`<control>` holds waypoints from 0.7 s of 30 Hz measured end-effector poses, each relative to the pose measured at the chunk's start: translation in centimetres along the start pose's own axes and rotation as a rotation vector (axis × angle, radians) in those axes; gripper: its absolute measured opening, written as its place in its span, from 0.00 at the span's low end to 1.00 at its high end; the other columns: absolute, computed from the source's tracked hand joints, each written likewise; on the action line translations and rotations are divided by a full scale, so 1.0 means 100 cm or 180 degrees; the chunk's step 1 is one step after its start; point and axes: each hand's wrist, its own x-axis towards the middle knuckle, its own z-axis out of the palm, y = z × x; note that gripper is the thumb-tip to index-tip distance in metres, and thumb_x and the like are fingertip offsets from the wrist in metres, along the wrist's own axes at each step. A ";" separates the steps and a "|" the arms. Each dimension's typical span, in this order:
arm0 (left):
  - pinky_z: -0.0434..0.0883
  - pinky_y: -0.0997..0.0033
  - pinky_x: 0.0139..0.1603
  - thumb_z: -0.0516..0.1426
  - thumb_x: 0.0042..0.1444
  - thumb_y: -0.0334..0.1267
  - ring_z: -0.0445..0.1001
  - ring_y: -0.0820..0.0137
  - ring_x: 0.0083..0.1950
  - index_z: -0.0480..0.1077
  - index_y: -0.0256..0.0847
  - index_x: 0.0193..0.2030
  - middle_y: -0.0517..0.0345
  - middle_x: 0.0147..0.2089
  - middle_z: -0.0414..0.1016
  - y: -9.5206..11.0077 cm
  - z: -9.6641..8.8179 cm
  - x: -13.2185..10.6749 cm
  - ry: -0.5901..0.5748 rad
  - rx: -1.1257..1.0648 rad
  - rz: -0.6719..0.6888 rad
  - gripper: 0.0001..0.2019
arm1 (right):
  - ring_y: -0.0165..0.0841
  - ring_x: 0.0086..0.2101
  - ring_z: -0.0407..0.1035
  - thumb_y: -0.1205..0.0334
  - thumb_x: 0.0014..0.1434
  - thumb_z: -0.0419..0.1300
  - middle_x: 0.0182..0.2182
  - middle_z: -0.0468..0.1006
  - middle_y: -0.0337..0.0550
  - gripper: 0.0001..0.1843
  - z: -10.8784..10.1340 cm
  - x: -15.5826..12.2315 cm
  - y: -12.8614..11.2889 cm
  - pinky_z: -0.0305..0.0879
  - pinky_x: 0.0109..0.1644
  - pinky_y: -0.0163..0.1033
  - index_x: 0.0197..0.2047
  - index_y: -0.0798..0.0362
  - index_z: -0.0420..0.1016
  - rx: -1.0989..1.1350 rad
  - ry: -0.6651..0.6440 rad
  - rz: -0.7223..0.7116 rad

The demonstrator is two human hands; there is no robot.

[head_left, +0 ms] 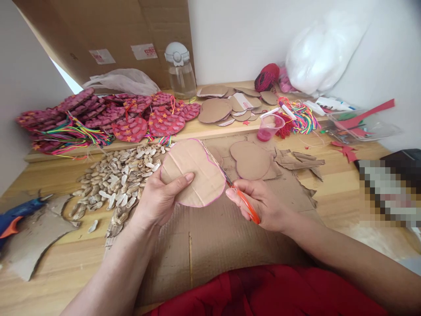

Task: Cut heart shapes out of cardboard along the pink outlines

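My left hand [162, 193] grips a rounded, gourd-like cardboard cutout [197, 171] by its left side, thumb on top. A purple line runs along the cutout's edge. In my right hand [259, 202] are scissors [247, 205] with orange handles, their blades against the cutout's right edge. Behind them lies another cardboard shape [251, 159] with a waisted outline, on a large cardboard sheet [237, 245] that covers the table in front of me.
Peanut shells [121, 175] are heaped on the left, near a blue glue gun [19, 215]. Decorated pink pieces [131, 118], cardboard cutouts [215, 109] and a water bottle [180, 74] stand along the back ledge. A pink-stained cup [268, 127] and cardboard scraps [296, 160] sit to the right.
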 end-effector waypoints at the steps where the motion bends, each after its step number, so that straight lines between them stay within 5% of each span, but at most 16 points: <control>1: 0.80 0.57 0.52 0.74 0.40 0.36 0.79 0.49 0.55 0.74 0.39 0.54 0.48 0.46 0.83 0.000 0.000 0.000 0.0002 -0.0003 0.0000 0.32 | 0.25 0.19 0.53 0.41 0.66 0.55 0.16 0.58 0.31 0.28 0.000 0.000 -0.001 0.46 0.23 0.34 0.23 0.50 0.56 -0.0026 0.0003 -0.0010; 9: 0.83 0.61 0.43 0.74 0.39 0.35 0.82 0.52 0.47 0.76 0.40 0.52 0.47 0.49 0.83 0.004 -0.008 0.004 -0.0082 0.0054 -0.0081 0.30 | 0.25 0.19 0.52 0.44 0.65 0.58 0.16 0.58 0.32 0.28 -0.003 -0.001 -0.008 0.45 0.23 0.34 0.21 0.51 0.56 -0.0231 -0.0043 0.0046; 21: 0.82 0.62 0.46 0.74 0.39 0.34 0.81 0.51 0.50 0.78 0.37 0.46 0.46 0.50 0.83 0.004 -0.016 0.005 -0.0235 0.0186 -0.0109 0.24 | 0.25 0.19 0.51 0.43 0.64 0.59 0.17 0.56 0.31 0.28 -0.011 0.003 -0.005 0.47 0.23 0.34 0.21 0.51 0.55 -0.0240 -0.0379 0.0004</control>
